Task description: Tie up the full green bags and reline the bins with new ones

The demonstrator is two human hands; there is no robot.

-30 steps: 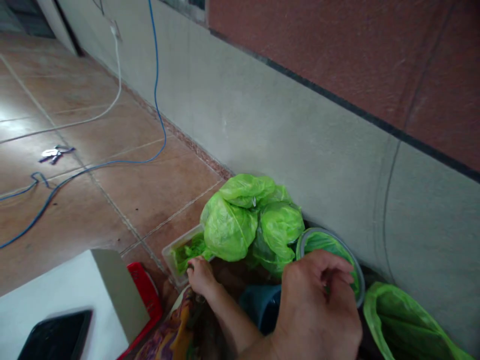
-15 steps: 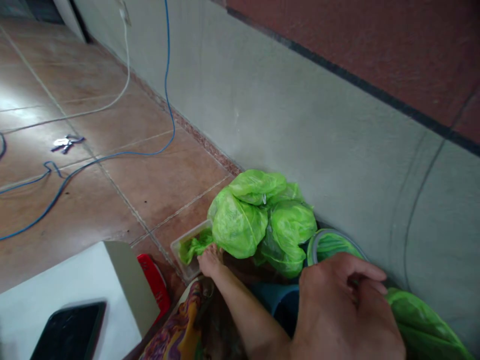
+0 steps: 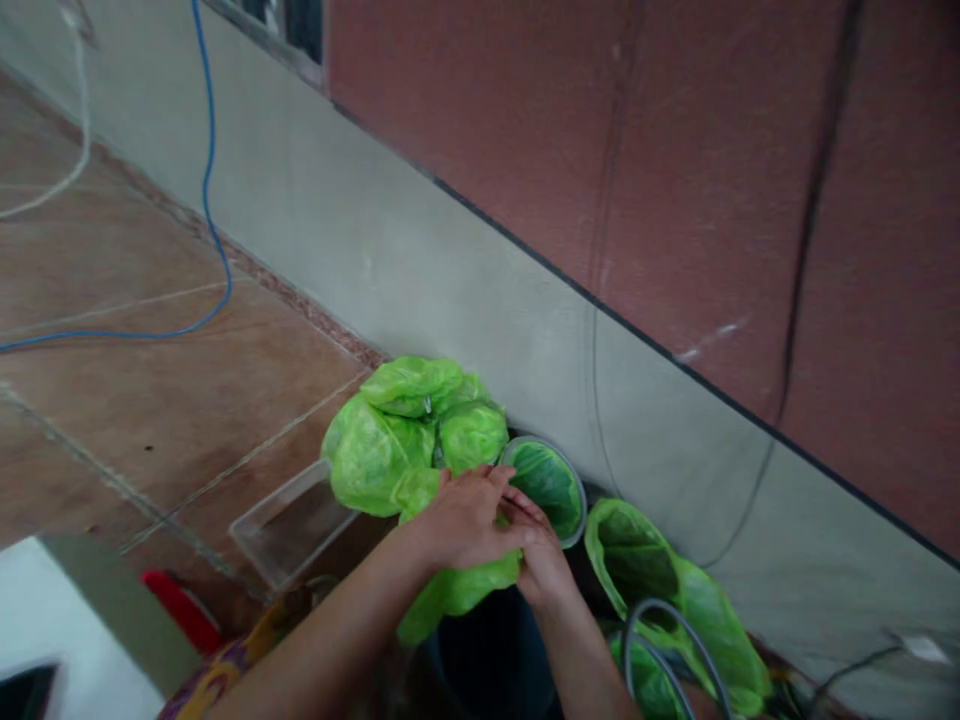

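My left hand (image 3: 472, 515) and my right hand (image 3: 538, 550) meet above a dark blue bin (image 3: 487, 650). A crumpled light-green plastic bag (image 3: 472, 590) is gripped between them, hanging below the fingers over the bin's rim. My left fingers overlap my right ones, so part of the grip is hidden. Behind my hands, several stuffed, knotted green bags (image 3: 382, 450) are heaped against the wall. A clear plastic container (image 3: 259, 535), with nothing green inside, lies on the floor left of them.
To the right stand a grey-rimmed bin lined in green (image 3: 544, 490) and a green bag (image 3: 712, 620) with its mouth spread. Grey hoop-like rims (image 3: 679, 610) rise near the front. A white box (image 3: 90, 630) and a red object (image 3: 184, 610) are left. A blue cable (image 3: 210, 200) runs down the wall.
My left hand has lifted the green plastic bag out of the clear container and brought it right, over the bin. My right hand has joined it. The view has swung right.
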